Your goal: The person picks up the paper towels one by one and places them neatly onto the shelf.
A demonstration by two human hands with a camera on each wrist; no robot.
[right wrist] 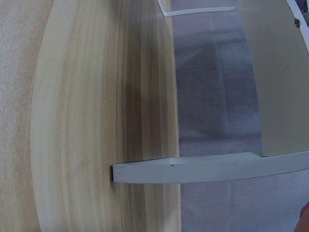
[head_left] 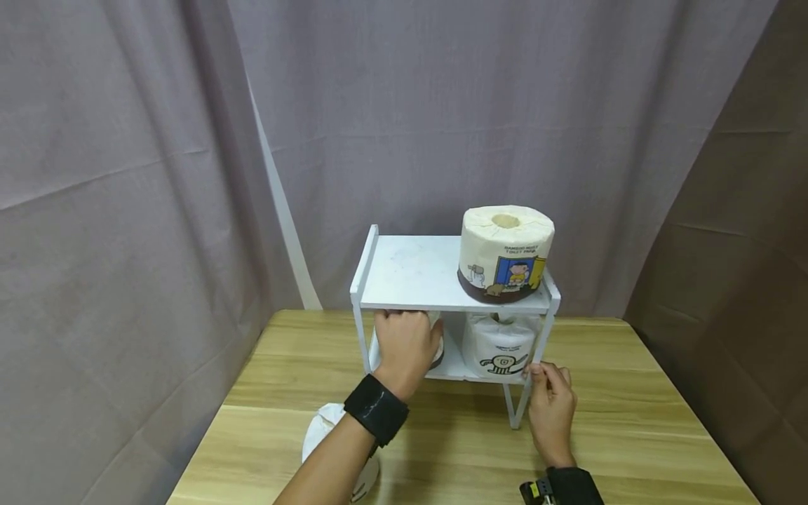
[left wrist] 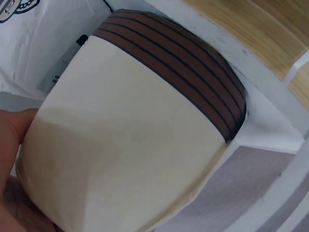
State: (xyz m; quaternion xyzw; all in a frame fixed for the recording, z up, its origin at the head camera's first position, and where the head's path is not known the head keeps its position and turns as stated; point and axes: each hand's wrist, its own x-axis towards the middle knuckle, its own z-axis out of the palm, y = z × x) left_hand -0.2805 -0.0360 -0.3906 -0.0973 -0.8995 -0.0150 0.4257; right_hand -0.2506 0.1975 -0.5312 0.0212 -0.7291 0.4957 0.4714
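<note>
A small white two-tier shelf (head_left: 410,270) stands on the wooden table. My left hand (head_left: 404,347) reaches under its top board and grips a toilet paper roll (left wrist: 120,130) at the left of the lower tier. In the left wrist view that roll is cream with a brown striped band, its band end by the lower board. My right hand (head_left: 553,410) pinches the shelf's right front post (head_left: 541,344) between thumb and fingers. A wrapped toilet paper roll (head_left: 501,347) sits at the right of the lower tier, and another toilet paper roll (head_left: 505,256) stands upright above it on the top board.
Another wrapped roll (head_left: 320,424) lies on the table (head_left: 252,421) at the front left, partly hidden by my left forearm. Grey curtains (head_left: 404,126) hang behind the table. In the right wrist view a white shelf leg (right wrist: 145,172) meets the tabletop.
</note>
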